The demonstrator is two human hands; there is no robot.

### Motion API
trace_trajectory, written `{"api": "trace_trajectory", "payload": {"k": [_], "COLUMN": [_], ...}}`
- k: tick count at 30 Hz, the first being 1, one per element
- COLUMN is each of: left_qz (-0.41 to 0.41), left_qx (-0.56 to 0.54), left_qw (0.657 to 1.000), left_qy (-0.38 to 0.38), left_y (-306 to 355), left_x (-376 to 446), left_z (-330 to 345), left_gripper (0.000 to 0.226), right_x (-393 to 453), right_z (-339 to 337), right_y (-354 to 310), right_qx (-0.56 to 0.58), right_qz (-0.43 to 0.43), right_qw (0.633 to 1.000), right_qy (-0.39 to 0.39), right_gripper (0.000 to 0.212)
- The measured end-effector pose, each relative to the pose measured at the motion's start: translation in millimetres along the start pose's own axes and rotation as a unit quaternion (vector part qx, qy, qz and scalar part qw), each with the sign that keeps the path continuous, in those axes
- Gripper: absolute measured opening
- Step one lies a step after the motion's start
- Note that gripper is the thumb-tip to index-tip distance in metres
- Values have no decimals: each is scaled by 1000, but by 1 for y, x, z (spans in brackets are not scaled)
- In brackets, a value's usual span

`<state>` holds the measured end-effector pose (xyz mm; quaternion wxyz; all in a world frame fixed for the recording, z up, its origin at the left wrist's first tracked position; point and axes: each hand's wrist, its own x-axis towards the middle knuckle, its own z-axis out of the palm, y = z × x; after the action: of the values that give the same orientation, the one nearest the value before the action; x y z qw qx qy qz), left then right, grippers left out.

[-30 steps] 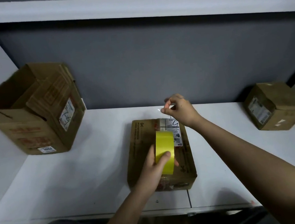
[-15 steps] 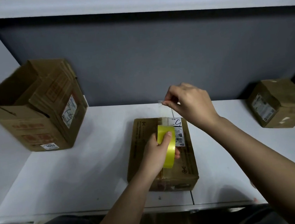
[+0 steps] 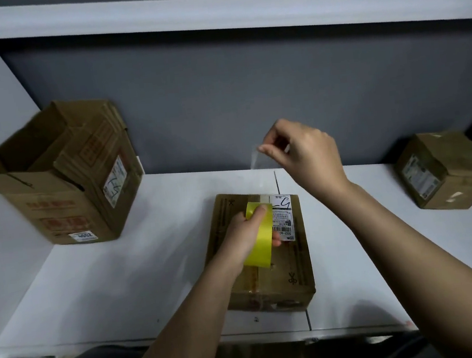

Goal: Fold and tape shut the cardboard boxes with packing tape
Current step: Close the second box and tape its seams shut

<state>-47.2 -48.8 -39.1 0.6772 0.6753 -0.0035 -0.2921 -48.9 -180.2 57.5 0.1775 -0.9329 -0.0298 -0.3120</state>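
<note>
Lying closed at the counter's (image 3: 128, 279) middle, the box (image 3: 294, 263) has the left hand (image 3: 244, 238) gripping a yellow tape roll (image 3: 260, 236) on top; right hand (image 3: 302, 153) fingers pinch the clear tape end (image 3: 254, 159) above. Open box (image 3: 61, 181) left, taped box (image 3: 445, 169) right.

Yellow tape roll (image 3: 260, 235), brown cardboard box (image 3: 296, 263), white table (image 3: 128, 276).

- Left hand (image 3: 242, 234) grips yellow tape roll (image 3: 260, 237) atop closed box (image 3: 266, 252) on white table (image 3: 122, 280).
- Right hand (image 3: 302, 153) pinches clear tape end (image 3: 256, 159), raised above box's far edge.
- Open box (image 3: 61, 175) far left; small shut box (image 3: 442, 170) far right.
</note>
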Motion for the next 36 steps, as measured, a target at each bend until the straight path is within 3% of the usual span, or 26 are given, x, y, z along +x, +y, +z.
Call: {"api": "trace_trajectory", "payload": {"k": [4,6,10,12,16,22,28,33,36], "left_qz": [-32,-37,-8,42,95,42,-20,-41,-38], "left_qx": [4,0,-15,-6,-7,-17,-28,-5,17], "left_qw": [999,999,999,999,995,999,999,999,999], "left_qy": [9,-5,-35,-23,1,26,12,-10,-11], "left_y": [4,7,5,0,-10,-32,-16,-3,-2], "left_x": [8,6,-19,-36,-65,-73,-56,-33,-28], "left_z": [-2,-4,-6,-5,-6,-9,-5,-8,-8], "left_gripper": [45,45,37,34,23,21,23,31,32], "right_x": [6,6,24,34,37,21,25,39,60], "right_z": [-19,-17,4,15,43,78,89,84,69], "right_y": [-16,-19,13,33,50,61,62,55,52], "right_qx": [-26,-13,152,137,153,91,105,118,214], "right_qz": [-85,-86,127,191,212,215,221,141,162], "right_qw": [994,994,980,972,962,956,961,976,963], "right_qy": [60,61,36,-3,-86,-175,-131,-116,-16], "right_gripper": [16,17,21,21,21,23,21,16,18]}}
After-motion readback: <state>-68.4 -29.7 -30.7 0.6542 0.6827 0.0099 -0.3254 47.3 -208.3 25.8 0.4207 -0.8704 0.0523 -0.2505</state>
